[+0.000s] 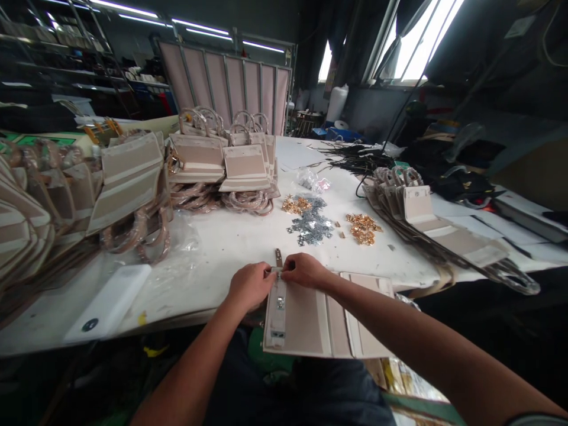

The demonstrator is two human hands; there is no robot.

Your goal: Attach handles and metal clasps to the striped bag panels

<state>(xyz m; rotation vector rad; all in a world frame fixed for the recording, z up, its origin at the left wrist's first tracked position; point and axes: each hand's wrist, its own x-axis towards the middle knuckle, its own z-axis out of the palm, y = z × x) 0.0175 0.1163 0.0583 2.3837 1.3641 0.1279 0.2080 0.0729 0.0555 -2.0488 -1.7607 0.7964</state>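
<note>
A flat beige bag panel (306, 319) lies at the table's front edge, a pale strip with small metal plates (280, 303) along its left side. At the strip's far end, my left hand (252, 285) and my right hand (304, 271) meet with fingers pinched together. Between them the fingertips hide whatever small part they hold. A narrow strap end with metal fittings (278, 257) sticks out just beyond the fingers. My right forearm crosses over the panel.
Silver metal plates (313, 222) and gold fittings (364, 228) lie in heaps ahead. Beige bag pieces with wrapped handles (246, 168) are stacked at left; more bag pieces (417, 204) lie at right. A white box-like device (110, 302) rests at front left.
</note>
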